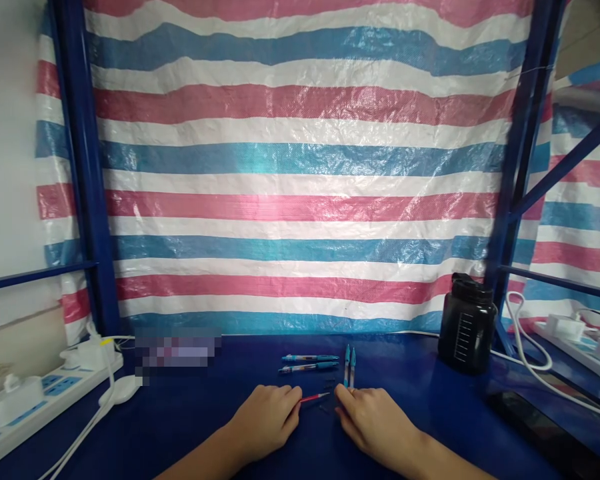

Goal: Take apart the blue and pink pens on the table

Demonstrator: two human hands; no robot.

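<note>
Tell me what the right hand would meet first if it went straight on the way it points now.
Most likely the two blue pens just ahead of the right hand. Their near ends may already touch it; the depth there is hard to judge.

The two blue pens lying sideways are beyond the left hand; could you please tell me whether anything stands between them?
Nothing visible does: only blue tabletop shows between the left hand and the two pens. The small dark pieces lie off to the right.
</note>
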